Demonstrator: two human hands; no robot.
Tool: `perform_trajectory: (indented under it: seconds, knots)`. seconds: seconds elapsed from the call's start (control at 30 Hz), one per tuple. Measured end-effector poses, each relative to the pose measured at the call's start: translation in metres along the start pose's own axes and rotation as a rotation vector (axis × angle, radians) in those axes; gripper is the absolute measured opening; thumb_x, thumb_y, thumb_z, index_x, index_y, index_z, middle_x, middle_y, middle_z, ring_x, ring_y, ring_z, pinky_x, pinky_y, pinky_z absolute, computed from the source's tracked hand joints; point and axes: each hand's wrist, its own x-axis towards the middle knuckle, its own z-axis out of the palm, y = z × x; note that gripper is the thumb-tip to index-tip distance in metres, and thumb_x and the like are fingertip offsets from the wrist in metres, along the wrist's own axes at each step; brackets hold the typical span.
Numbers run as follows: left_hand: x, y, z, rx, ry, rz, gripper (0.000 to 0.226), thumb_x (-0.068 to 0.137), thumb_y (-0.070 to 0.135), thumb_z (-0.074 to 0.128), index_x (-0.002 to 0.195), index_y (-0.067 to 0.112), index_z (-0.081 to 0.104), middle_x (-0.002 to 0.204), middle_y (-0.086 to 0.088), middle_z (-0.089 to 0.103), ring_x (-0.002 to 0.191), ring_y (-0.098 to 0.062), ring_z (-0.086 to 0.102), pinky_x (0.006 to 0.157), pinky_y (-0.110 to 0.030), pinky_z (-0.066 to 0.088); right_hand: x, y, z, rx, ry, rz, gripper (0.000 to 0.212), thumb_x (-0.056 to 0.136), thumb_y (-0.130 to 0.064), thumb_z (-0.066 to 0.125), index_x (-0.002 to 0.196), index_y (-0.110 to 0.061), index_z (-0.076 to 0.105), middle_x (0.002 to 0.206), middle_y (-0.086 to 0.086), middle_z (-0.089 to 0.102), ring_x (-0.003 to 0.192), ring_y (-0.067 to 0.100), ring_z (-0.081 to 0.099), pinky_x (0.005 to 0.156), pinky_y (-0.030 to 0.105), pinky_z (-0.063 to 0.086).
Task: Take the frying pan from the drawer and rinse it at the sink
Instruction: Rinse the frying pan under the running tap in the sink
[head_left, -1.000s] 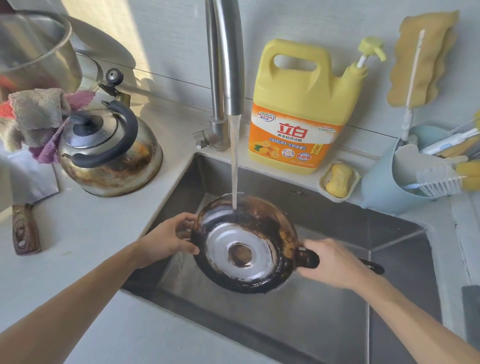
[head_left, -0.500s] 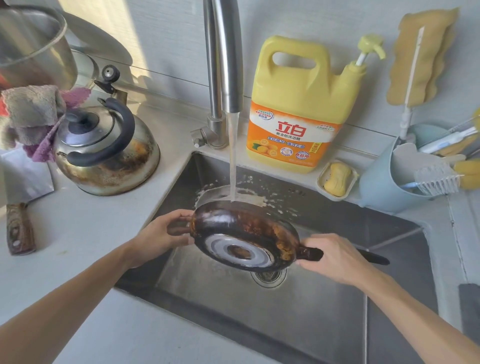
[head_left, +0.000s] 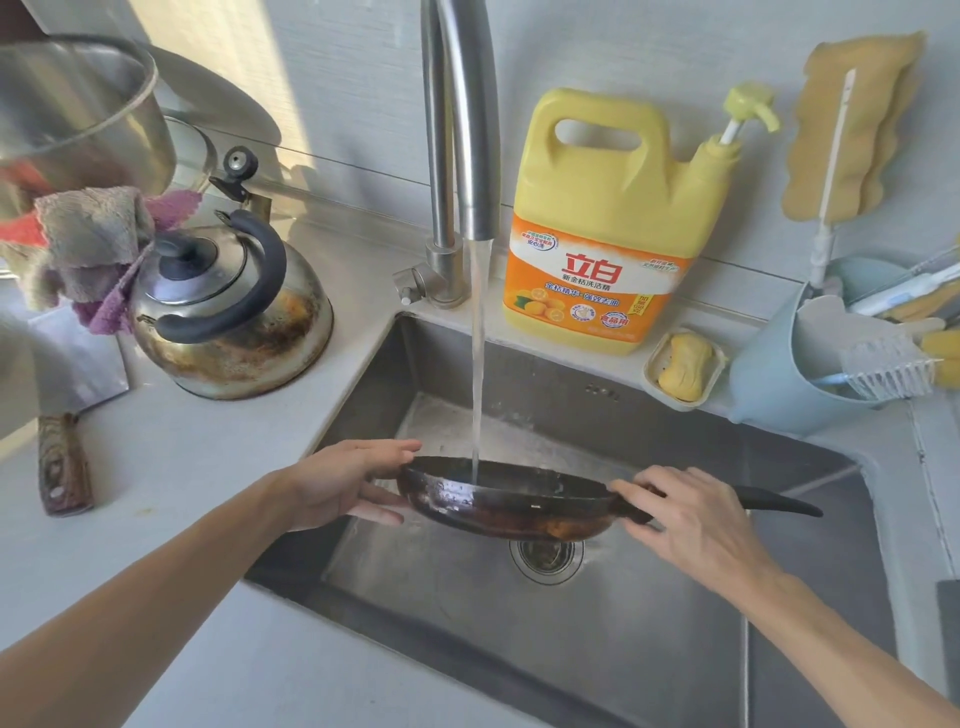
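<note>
A small frying pan (head_left: 511, 506) with a burnt, dark underside is held nearly level over the steel sink (head_left: 675, 649), open side up. Water runs from the tall steel faucet (head_left: 460, 130) straight into the pan. My left hand (head_left: 345, 486) grips the pan's left rim, thumb on top and fingers under. My right hand (head_left: 696, 519) is closed on the black handle where it joins the pan; the handle's end sticks out to the right.
A stained steel kettle (head_left: 234, 317) and cloths stand on the counter to the left, with a cleaver (head_left: 62, 415) near the edge. Behind the sink are a yellow detergent jug (head_left: 608, 228), a soap dish (head_left: 683, 366) and a blue brush holder (head_left: 810, 358). The sink drain (head_left: 545, 558) lies below the pan.
The pan has been tipped from showing its bottom to me to lying nearly level with its open side up. Water now falls inside it. Both hands kept their hold.
</note>
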Motion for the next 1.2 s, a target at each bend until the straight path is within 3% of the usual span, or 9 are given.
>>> perform_trajectory:
  seconds: [0.2,0.4,0.5,0.63,0.77,0.93,1.07,1.13,1.2]
  knots:
    - [0.009,-0.008,0.003,-0.098,0.026,-0.034,0.053,0.105,0.003,0.067,0.155,0.021,0.061,0.154,-0.018,0.065,0.116,-0.045,0.081,0.09,-0.044,0.071,-0.008,0.004,0.006,-0.077,0.034,-0.042,0.032,0.098,-0.035,0.065,0.119,-0.02,0.083,0.093,0.003,0.072,0.07,0.024,0.069,0.061,0.039,0.051]
    - [0.007,-0.013,0.012,-0.088,0.095,0.014,0.056,0.103,-0.009,0.062,0.153,0.015,0.062,0.123,-0.022,0.082,0.105,-0.04,0.084,0.089,-0.045,0.071,-0.004,0.004,0.009,0.045,-0.02,0.022,0.04,0.082,-0.032,0.096,0.119,-0.023,0.085,0.094,0.002,0.074,0.068,0.023,0.069,0.057,0.039,0.053]
    - [0.007,-0.013,0.013,-0.045,0.13,0.083,0.057,0.103,-0.011,0.06,0.153,0.018,0.061,0.109,-0.004,0.08,0.085,-0.026,0.086,0.102,-0.054,0.066,-0.003,0.002,0.009,0.143,-0.133,0.093,0.05,0.072,-0.037,0.102,0.119,-0.027,0.086,0.096,-0.002,0.075,0.066,0.02,0.071,0.056,0.032,0.051]
    - [0.009,-0.016,0.006,0.023,0.151,0.177,0.065,0.092,-0.003,0.071,0.149,0.028,0.068,0.162,-0.012,0.06,0.126,-0.028,0.078,0.104,-0.054,0.065,-0.001,0.003,-0.001,0.329,-0.406,0.247,0.062,0.082,-0.062,0.086,0.141,-0.051,0.068,0.108,-0.015,0.074,0.088,0.014,0.072,0.073,0.032,0.055]
    - [0.003,-0.021,0.004,0.024,0.162,0.282,0.067,0.099,-0.009,0.069,0.15,0.035,0.07,0.163,0.001,0.06,0.141,-0.008,0.063,0.107,-0.053,0.064,0.0,0.008,-0.005,0.6,-0.58,0.401,0.077,0.067,-0.096,0.063,0.14,-0.074,0.053,0.108,-0.013,0.07,0.101,0.008,0.065,0.093,0.034,0.055]
    - [0.001,-0.027,-0.002,0.075,0.143,0.324,0.08,0.096,-0.003,0.074,0.156,0.049,0.06,0.166,0.016,0.054,0.161,-0.012,0.044,0.116,-0.057,0.057,0.009,0.003,-0.009,0.695,-0.529,0.484,0.06,0.083,-0.06,0.087,0.132,-0.074,0.057,0.108,-0.018,0.071,0.095,-0.001,0.062,0.089,0.027,0.053]
    - [0.004,-0.028,0.0,0.072,0.139,0.332,0.087,0.097,-0.004,0.073,0.163,0.048,0.05,0.171,0.019,0.05,0.158,-0.016,0.05,0.116,-0.055,0.057,0.011,0.001,-0.017,0.682,-0.518,0.495,0.074,0.075,-0.076,0.079,0.141,-0.079,0.045,0.123,-0.03,0.07,0.106,-0.006,0.064,0.098,0.031,0.055]
    - [0.005,-0.026,0.003,0.117,0.143,0.346,0.085,0.098,-0.001,0.073,0.163,0.048,0.05,0.171,0.022,0.048,0.158,-0.014,0.05,0.121,-0.056,0.053,0.009,0.0,-0.021,0.674,-0.518,0.503,0.08,0.084,-0.062,0.085,0.144,-0.081,0.035,0.137,-0.032,0.065,0.119,-0.005,0.063,0.101,0.028,0.052]
    - [0.006,-0.024,0.008,0.136,0.148,0.367,0.084,0.098,-0.001,0.073,0.163,0.046,0.05,0.169,0.023,0.049,0.157,-0.015,0.051,0.123,-0.055,0.051,0.006,-0.001,-0.025,0.631,-0.54,0.51,0.085,0.089,-0.058,0.082,0.147,-0.083,0.026,0.133,-0.021,0.072,0.114,0.011,0.07,0.093,0.027,0.054]
